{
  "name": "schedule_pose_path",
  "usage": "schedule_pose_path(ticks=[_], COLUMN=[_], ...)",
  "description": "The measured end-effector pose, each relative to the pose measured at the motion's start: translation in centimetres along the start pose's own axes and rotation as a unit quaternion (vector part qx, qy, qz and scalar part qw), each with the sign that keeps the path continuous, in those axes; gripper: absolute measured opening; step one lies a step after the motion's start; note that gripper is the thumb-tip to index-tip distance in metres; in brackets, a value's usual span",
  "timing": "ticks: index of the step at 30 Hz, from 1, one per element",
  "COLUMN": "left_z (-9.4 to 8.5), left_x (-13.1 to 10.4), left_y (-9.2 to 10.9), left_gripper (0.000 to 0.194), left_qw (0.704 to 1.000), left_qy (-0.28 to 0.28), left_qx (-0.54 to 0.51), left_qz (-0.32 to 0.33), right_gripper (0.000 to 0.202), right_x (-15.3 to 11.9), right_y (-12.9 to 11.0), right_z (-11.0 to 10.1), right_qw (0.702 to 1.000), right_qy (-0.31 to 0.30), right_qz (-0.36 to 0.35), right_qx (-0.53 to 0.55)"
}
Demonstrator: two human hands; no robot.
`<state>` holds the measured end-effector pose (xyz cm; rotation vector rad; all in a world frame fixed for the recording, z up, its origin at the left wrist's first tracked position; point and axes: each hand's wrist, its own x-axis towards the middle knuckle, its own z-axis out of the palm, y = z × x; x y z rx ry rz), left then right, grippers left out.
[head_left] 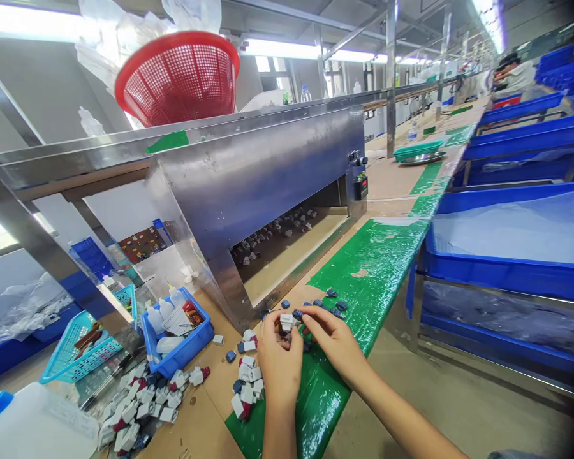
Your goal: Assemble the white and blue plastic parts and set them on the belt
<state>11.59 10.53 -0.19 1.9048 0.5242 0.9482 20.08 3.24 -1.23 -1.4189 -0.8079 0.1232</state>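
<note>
Between the fingers of my left hand [281,357] is a small white plastic block [286,322], held above the bench edge. My right hand [329,338] pinches a small dark blue piece [297,314] close beside the white block; whether the two touch I cannot tell. Several loose dark blue pieces [331,293] lie on the green covering just past my hands. To the left of my left hand sits a small group of white, dark blue and maroon pieces [249,376]. A larger heap [143,401] of similar pieces lies farther left.
A steel machine [277,166] with white pieces inside its opening stands behind my hands. A blue basket [191,338] holds bottles, beside a turquoise basket [57,357]. A red basket [182,76] rests above. Blue trays [507,268] line the right. A white jug [43,421] is at lower left.
</note>
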Motion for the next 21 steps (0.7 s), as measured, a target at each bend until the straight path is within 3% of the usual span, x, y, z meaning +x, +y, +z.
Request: schedule_pose_path(ticks=[3, 7, 12, 15, 18, 21], left_z=[-0.1, -0.2, -0.1, -0.2, 0.0, 1.2], left_x=[-0.1, -0.3, -0.7, -1.1, -1.8, -2.9], left_y=[0.1, 0.8, 0.9, 0.3, 1.2, 3.9], left_gripper=[0.029, 0.033, 0.035, 0.034, 0.027, 0.023], left_qw=[0.998, 0.991, 0.975, 0.966, 0.961, 0.950], left_qy=[0.001, -0.038, -0.109, -0.108, -0.085, -0.092], left_qx=[0.058, 0.102, 0.124, 0.131, 0.124, 0.090], left_qz=[0.030, 0.080, 0.151, 0.194, 0.233, 0.285], right_gripper=[0.031, 0.032, 0.037, 0.038, 0.038, 0.035], right_x=[0.1, 0.1, -0.4, -0.8, -1.2, -1.7], right_y=[-0.1, -0.2, -0.6, -1.2, -2.0, -2.9], right_z=[0.0, 0.0, -0.1, -0.1, -0.6, -2.8], right_qw=[1.000, 0.999, 0.992, 0.985, 0.981, 0.978], right_qy=[-0.004, 0.001, 0.085, 0.112, 0.079, 0.022], right_qz=[-0.007, -0.014, -0.017, -0.029, -0.058, -0.076], right_qx=[-0.009, -0.038, -0.095, -0.129, -0.167, -0.193])
